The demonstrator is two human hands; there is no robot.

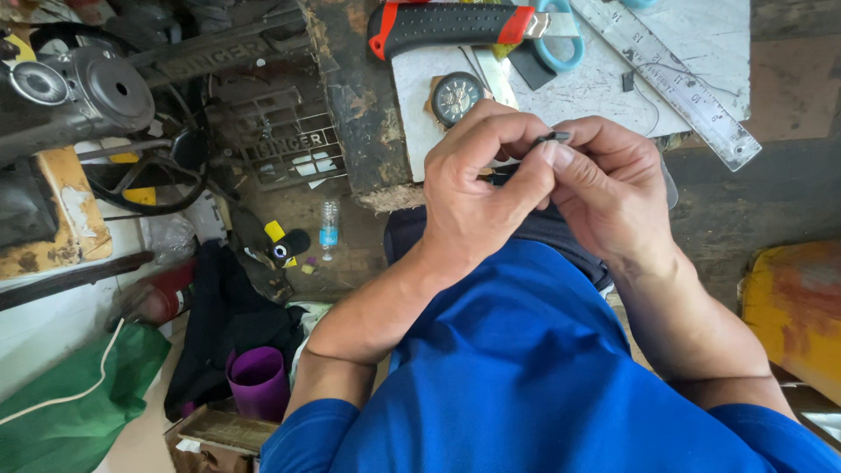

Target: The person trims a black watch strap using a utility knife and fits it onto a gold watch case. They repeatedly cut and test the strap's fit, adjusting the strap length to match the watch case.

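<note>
Two hands meet just above the near edge of the bench (368,105), pinching one small dark piece (554,137) between them. The left hand (477,197) curls over from the left, its thumb and forefinger closed on the piece, while the right hand (604,188) grips it from the other side with its fingertips; what the piece is cannot be told for sure, as most of it is hidden by the fingers, though it looks like a bit of dark strap or a clasp. Holding it up close in front of the chest likely lets the person see the fine part and steady it with both hands. Just beyond the knuckles a wristwatch (457,96) with a dark dial and a copper-coloured case lies face up on a pale slab (701,44), near at hand. Farther back on the slab lie a red and black utility knife (447,24), blue-handled scissors (561,44) and a clear plastic ruler (674,79) set slantwise. Down on the floor to the left stand a small clear bottle (328,229) and a purple cup (259,381), beside an old black sewing machine (70,92).
</note>
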